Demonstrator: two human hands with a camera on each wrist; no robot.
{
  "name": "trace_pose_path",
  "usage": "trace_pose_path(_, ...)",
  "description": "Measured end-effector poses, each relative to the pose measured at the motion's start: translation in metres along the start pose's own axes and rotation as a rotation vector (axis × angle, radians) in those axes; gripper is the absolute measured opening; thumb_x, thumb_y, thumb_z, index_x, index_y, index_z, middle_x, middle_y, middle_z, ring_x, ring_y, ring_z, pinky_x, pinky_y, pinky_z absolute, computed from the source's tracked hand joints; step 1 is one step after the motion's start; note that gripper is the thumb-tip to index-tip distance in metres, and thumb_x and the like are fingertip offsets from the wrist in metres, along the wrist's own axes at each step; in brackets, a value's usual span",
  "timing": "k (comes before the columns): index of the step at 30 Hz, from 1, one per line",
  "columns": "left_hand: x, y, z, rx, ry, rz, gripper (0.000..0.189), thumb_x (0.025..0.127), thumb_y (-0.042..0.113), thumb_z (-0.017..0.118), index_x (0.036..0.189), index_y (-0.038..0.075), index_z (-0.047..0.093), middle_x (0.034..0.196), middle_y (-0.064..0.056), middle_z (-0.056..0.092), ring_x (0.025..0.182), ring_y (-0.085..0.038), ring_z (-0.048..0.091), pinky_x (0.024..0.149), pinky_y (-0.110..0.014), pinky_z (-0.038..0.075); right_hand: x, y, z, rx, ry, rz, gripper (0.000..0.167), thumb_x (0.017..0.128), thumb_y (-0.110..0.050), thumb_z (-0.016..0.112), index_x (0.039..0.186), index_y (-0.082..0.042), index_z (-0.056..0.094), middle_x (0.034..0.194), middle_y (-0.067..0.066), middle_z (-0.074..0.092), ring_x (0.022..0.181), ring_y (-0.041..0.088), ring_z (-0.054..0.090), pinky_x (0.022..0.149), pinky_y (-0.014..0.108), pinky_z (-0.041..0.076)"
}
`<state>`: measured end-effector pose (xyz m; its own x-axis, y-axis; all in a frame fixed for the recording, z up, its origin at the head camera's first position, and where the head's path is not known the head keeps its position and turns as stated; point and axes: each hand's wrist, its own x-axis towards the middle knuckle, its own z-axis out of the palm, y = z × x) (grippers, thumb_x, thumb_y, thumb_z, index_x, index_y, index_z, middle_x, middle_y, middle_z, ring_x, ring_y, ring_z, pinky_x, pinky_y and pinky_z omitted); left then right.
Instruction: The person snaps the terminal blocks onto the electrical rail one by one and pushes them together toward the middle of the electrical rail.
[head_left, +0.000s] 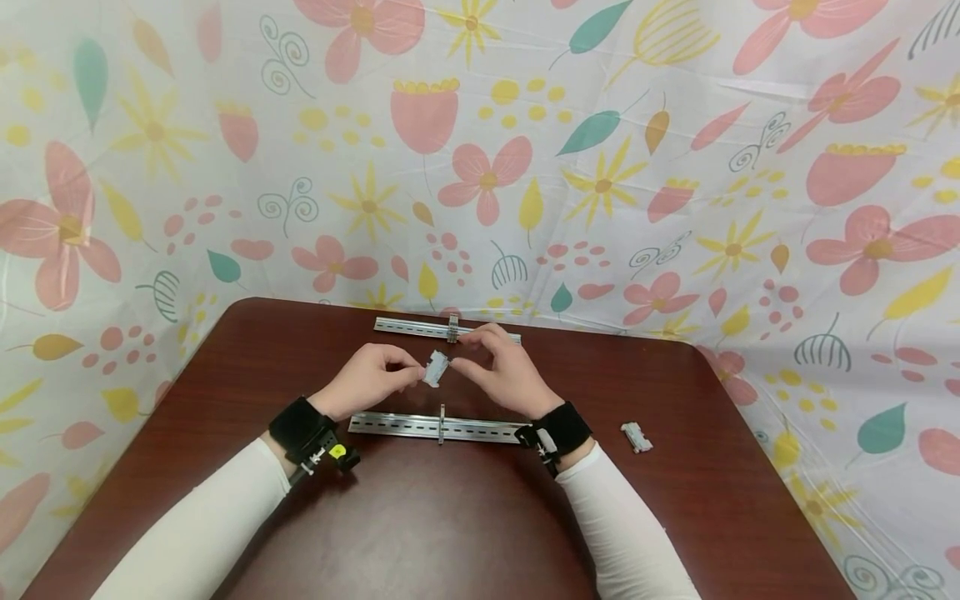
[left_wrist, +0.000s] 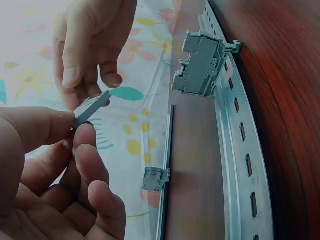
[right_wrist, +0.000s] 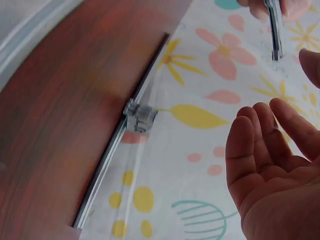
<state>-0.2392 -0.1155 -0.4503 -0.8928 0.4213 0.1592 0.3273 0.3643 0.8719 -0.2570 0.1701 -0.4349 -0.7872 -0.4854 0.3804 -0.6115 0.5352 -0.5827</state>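
My left hand point(head_left: 372, 379) pinches a grey terminal block point(head_left: 435, 367) between thumb and fingertips, above the table between two slotted metal rails. In the left wrist view the held terminal block point(left_wrist: 91, 110) shows edge-on, tilted. Facing it from the other side is my right hand point(head_left: 504, 371), thumb and fingers spread apart and loosely bent, holding nothing; its thumb tip is close to the block. One terminal block point(left_wrist: 200, 65) sits across the near rail point(head_left: 397, 425). On the far rail point(head_left: 405, 326) sits a small group of terminal blocks point(right_wrist: 140, 118).
Another terminal block point(head_left: 636, 437) lies loose on the brown table point(head_left: 480, 517) at the right. A flower-patterned curtain point(head_left: 487, 233) hangs right behind the table's back edge and along its sides. Both wrists wear black camera straps.
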Motion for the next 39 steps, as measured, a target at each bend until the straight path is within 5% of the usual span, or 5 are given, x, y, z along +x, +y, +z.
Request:
trace_pose_path(7, -0.0015, 0.0054, 0.0021, 0.089, -0.005, 0.023, 0.012, 0.107, 0.023, 0.077, 0.109, 0.018, 0.087, 0.104, 0.000, 0.082, 0.085, -0.019, 0.065, 0.079, -0.035, 0.049, 0.0007, 0.0020, 0.0000, 0.012, -0.011, 0.007, 0.023, 0.111, -0.026, 0.074, 0.128, -0.012, 0.079, 0.118, -0.004, 0.069, 0.078, 0.015, 0.058, 0.072, 0.034, 0.052)
trace_pose_path(14, -0.0017, 0.0099, 0.0035, 0.091, -0.003, 0.021, 0.011, 0.107, 0.022, 0.077, 0.108, 0.018, 0.087, 0.107, -0.009, 0.083, 0.080, -0.019, 0.060, 0.076, -0.034, 0.046, -0.0008, 0.0014, 0.0047, 0.009, -0.037, -0.008, 0.020, 0.113, -0.026, 0.071, 0.126, -0.014, 0.080, 0.112, -0.006, 0.067, 0.079, 0.015, 0.056, 0.071, 0.035, 0.050)
trace_pose_path(29, -0.0020, 0.0064, 0.0015, 0.094, -0.010, 0.050, 0.011, 0.108, 0.024, 0.076, 0.108, 0.020, 0.087, 0.105, -0.002, 0.082, 0.077, -0.018, 0.058, 0.074, -0.032, 0.045, -0.0030, 0.0022, 0.0065, 0.041, -0.113, -0.012, 0.011, 0.109, -0.027, 0.076, 0.103, -0.019, 0.079, 0.095, -0.008, 0.066, 0.074, 0.014, 0.055, 0.067, 0.031, 0.047)
trace_pose_path(34, -0.0029, 0.0071, 0.0002, 0.070, -0.005, 0.063, 0.011, 0.109, 0.024, 0.076, 0.109, 0.020, 0.086, 0.106, -0.007, 0.081, 0.081, -0.024, 0.060, 0.076, -0.035, 0.046, -0.0049, -0.0020, 0.0048, 0.125, -0.169, 0.031, 0.010, 0.106, -0.027, 0.079, 0.097, -0.024, 0.078, 0.092, -0.008, 0.070, 0.074, 0.014, 0.055, 0.067, 0.029, 0.045)
trace_pose_path(39, -0.0043, 0.0092, -0.0007, 0.055, -0.014, 0.074, 0.011, 0.110, 0.025, 0.075, 0.111, 0.021, 0.085, 0.104, 0.000, 0.079, 0.089, -0.032, 0.064, 0.081, -0.039, 0.048, -0.0061, -0.0035, 0.0067, 0.153, -0.246, 0.030, 0.013, 0.105, -0.028, 0.076, 0.093, -0.025, 0.075, 0.085, -0.007, 0.066, 0.066, 0.011, 0.051, 0.063, 0.027, 0.041)
